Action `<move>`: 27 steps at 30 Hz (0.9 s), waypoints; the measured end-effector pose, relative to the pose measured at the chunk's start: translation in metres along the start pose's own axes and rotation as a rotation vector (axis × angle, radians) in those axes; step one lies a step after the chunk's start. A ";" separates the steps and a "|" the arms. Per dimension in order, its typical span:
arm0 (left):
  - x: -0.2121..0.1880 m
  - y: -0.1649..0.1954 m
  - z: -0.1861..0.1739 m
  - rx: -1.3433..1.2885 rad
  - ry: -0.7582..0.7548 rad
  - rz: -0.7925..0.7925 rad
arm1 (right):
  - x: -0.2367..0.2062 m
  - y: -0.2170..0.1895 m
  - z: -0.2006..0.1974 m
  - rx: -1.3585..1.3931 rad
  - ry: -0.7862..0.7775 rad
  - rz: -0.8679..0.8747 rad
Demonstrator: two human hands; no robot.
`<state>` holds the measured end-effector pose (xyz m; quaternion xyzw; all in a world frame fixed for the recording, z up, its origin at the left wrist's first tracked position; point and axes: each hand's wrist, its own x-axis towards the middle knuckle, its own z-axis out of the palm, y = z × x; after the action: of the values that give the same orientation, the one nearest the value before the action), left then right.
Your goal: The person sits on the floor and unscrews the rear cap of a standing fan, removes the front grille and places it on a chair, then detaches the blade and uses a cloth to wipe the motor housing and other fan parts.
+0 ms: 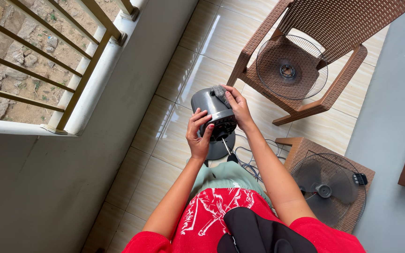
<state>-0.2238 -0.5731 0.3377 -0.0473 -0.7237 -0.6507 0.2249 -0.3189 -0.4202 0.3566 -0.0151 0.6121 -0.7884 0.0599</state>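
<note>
A dark grey fan motor housing (210,106) stands upright on its stand over the tiled floor in front of me. My left hand (198,135) grips its front end, near the black shaft collar. My right hand (238,107) presses a grey cloth (220,93) against the top rear of the housing. The stand's round grey base (221,147) shows below the motor, partly hidden by my hands.
A brown wicker chair (332,28) stands ahead with a round wire fan guard (291,66) leaning on its seat. A second guard with grey fan blades (330,188) lies on a low wicker stool at right. Cables (251,161) trail on the tiles. A railing and white wall run along the left.
</note>
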 end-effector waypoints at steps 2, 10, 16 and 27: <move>-0.001 0.000 0.000 0.001 0.000 -0.001 | -0.001 0.001 0.002 0.010 0.017 0.040; 0.003 -0.002 0.003 -0.009 0.007 -0.002 | -0.034 0.007 -0.018 -0.136 0.007 -0.200; 0.004 -0.001 0.004 -0.005 -0.003 -0.007 | -0.049 0.034 -0.019 0.057 0.181 -0.031; 0.005 0.000 0.000 -0.019 -0.028 -0.024 | -0.042 0.000 -0.016 -0.171 0.142 -0.166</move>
<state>-0.2279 -0.5743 0.3401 -0.0501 -0.7211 -0.6594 0.2065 -0.2792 -0.4004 0.3551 -0.0150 0.6764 -0.7347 -0.0507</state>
